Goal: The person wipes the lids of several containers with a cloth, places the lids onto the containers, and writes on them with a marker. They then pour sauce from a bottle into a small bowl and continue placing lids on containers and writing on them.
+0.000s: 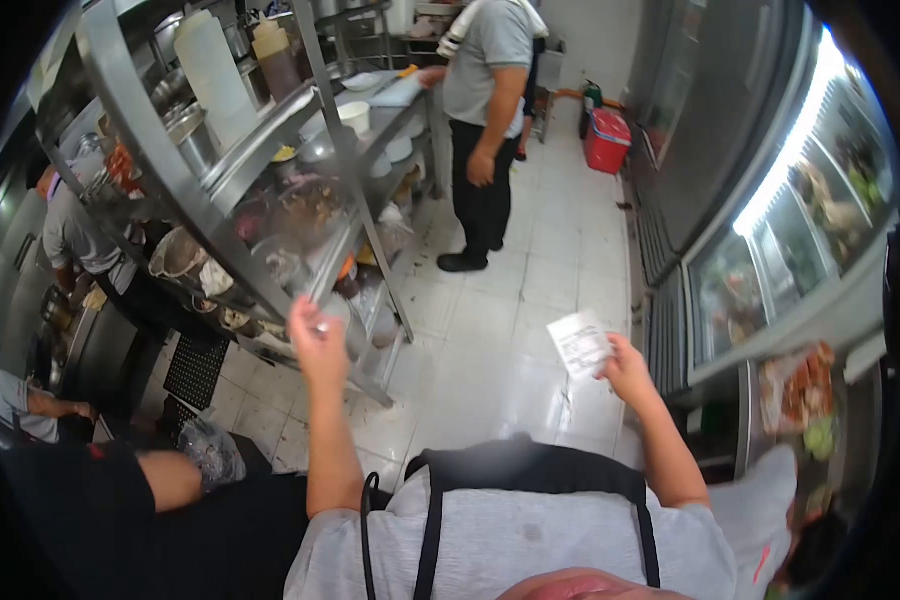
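Note:
My right hand pinches a small white paper slip with printed lines, too small to read. The slip is held out over the tiled floor, in front of the refrigerators. My left hand is raised beside the metal shelf rack, fingers curled together and slightly blurred. A small pale spot shows at those fingers, but I cannot make out what it is or whether they touch the rack's post.
Squeeze bottles stand on the rack's upper shelf. A person in dark trousers stands ahead by the counter; others are at left. A red cooler sits on the floor. A lit glass-door refrigerator lines the right.

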